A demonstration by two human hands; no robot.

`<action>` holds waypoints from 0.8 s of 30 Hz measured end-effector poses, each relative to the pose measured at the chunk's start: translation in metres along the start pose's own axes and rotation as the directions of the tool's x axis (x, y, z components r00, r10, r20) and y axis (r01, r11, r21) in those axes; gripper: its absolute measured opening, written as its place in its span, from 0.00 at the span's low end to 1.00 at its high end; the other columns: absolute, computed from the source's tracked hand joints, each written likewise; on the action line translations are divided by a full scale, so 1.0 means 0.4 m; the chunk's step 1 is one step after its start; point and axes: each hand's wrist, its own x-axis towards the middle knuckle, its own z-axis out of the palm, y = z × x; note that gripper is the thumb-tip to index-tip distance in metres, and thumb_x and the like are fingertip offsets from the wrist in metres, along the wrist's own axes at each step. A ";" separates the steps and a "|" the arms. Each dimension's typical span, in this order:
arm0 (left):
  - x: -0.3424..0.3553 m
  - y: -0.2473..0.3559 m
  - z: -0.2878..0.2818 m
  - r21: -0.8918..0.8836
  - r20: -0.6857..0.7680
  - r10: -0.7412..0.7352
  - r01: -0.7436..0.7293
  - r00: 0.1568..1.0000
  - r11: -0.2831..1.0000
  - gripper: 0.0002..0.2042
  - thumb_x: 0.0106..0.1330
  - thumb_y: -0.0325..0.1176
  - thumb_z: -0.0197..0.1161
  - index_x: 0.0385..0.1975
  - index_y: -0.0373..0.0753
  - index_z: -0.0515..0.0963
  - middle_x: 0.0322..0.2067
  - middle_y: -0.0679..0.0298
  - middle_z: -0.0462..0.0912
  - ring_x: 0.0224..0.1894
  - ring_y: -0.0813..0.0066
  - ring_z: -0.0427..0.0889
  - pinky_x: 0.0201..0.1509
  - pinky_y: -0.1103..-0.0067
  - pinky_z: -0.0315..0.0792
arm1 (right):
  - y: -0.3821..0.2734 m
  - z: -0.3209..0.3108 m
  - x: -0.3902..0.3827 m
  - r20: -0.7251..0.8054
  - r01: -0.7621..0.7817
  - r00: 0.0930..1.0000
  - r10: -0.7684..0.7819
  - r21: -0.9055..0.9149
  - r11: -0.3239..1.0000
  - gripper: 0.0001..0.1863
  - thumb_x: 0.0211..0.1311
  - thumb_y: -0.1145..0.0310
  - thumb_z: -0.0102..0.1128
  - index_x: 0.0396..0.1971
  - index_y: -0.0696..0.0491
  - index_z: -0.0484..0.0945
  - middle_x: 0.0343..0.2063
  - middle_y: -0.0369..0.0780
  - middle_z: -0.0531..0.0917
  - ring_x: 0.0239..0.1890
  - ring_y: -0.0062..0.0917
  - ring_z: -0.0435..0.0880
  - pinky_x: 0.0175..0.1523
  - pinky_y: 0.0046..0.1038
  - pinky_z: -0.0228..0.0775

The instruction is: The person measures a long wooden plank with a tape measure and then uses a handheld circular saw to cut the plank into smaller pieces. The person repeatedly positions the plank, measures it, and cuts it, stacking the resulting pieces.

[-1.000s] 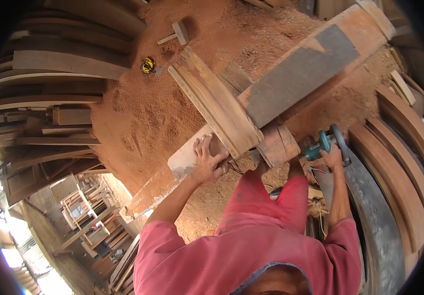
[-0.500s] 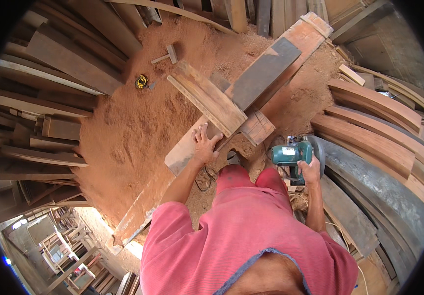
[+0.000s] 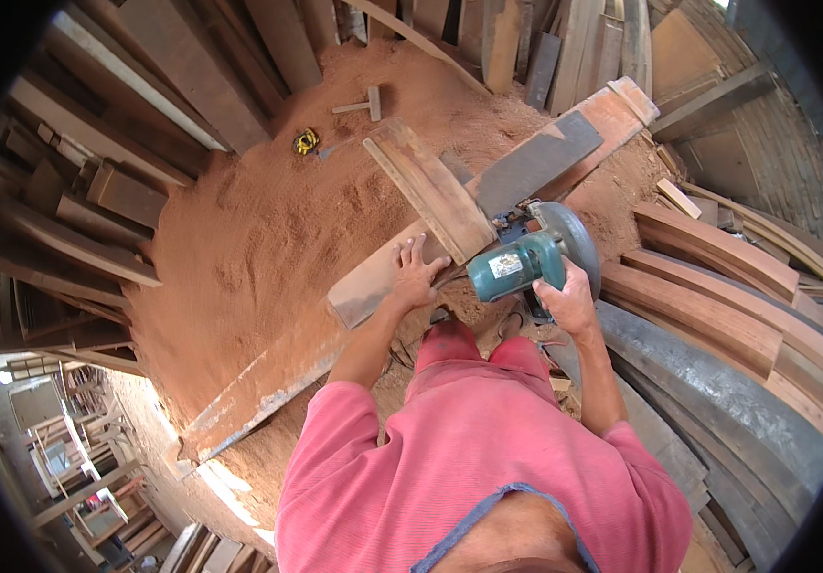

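Observation:
My left hand [image 3: 415,274] lies with its fingers spread on a flat wooden board [image 3: 362,292], near the lower end of a thick wooden plank [image 3: 427,184] set crosswise over it. Closed around the rear handle of a green circular saw [image 3: 507,268] is my right hand [image 3: 569,299]. The saw, with its large round grey guard [image 3: 578,244], is at the plank's near right end, by a dark board [image 3: 540,164]. Whether its blade touches the wood is hidden. These boards rest on a long timber [image 3: 256,393] running diagonally.
Reddish sawdust [image 3: 249,239] covers the ground. A yellow and black tape measure [image 3: 306,141] and a wooden try square [image 3: 373,103] lie on it. Timber planks [image 3: 96,143] lean at the left; curved beams [image 3: 698,306] are stacked at the right.
My right hand has lifted the circular saw up and forward, from beside my leg to the end of the crosswise plank. My left hand stays on the board. The view has shifted slightly.

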 end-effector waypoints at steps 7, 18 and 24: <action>-0.005 -0.012 0.024 0.045 -0.060 0.030 -0.027 0.998 0.999 0.38 0.49 0.36 0.74 0.65 0.68 0.74 0.77 0.42 0.47 0.79 0.37 0.45 0.79 0.42 0.32 | 0.055 0.081 0.050 0.043 0.011 0.999 -0.001 -0.226 0.974 0.18 0.58 0.70 0.65 0.48 0.61 0.81 0.38 0.47 0.87 0.41 0.33 0.85 0.53 0.34 0.75; -0.087 -0.055 -0.051 0.019 -0.105 -0.331 0.334 0.938 0.942 0.61 0.33 0.63 0.80 0.75 0.50 0.62 0.77 0.37 0.44 0.78 0.29 0.42 0.76 0.37 0.40 | 0.120 0.071 0.040 0.026 -0.071 0.997 0.079 -0.218 0.973 0.17 0.57 0.71 0.68 0.46 0.61 0.81 0.33 0.42 0.84 0.36 0.25 0.83 0.46 0.31 0.77; -0.095 -0.057 -0.043 -0.025 -0.118 -0.327 0.326 0.938 0.945 0.56 0.32 0.60 0.81 0.72 0.54 0.68 0.75 0.41 0.49 0.76 0.34 0.47 0.75 0.38 0.46 | 0.048 0.071 0.023 0.101 -0.091 0.991 0.093 -0.020 0.996 0.17 0.58 0.71 0.67 0.47 0.62 0.80 0.27 0.35 0.80 0.25 0.17 0.75 0.32 0.25 0.71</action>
